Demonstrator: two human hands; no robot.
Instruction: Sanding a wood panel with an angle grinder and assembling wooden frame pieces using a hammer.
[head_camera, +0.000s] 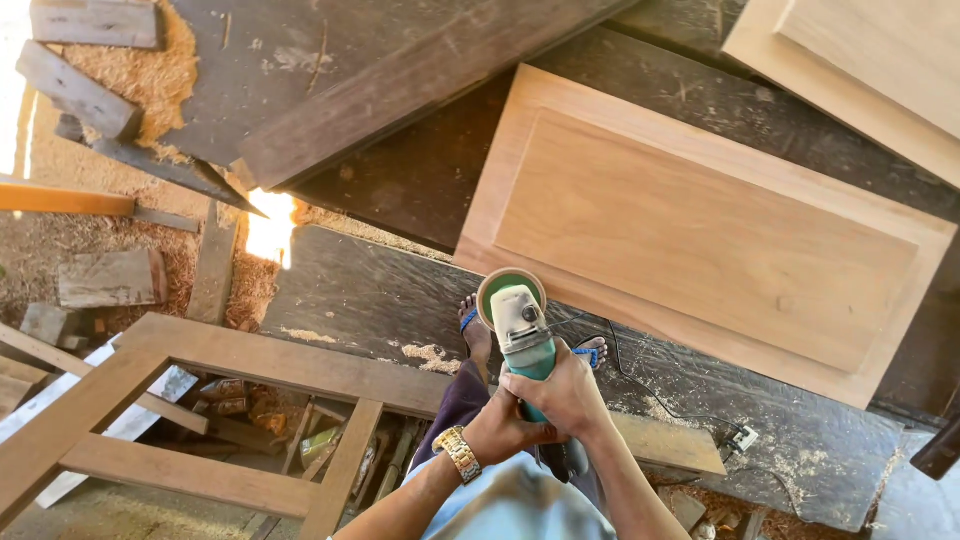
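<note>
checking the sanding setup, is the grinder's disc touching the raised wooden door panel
No, the angle grinder held in both hands, left hand and right hand, hangs off the edge of the door panel.

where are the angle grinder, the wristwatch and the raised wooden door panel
angle grinder (521, 330), head view, on its grey gear head
wristwatch (459, 452), head view, on the metal band
raised wooden door panel (700, 215), head view, on its raised centre field

One angle grinder (522, 335), two raised wooden door panels (700, 225), one open wooden frame (200, 400), perhaps four loose offcut blocks (110, 278).

Pale smooth matt wood panel (700, 240), dark rough weathered planks (400, 290), green plastic sander (522, 335), glossy metal watch (458, 452)
</note>
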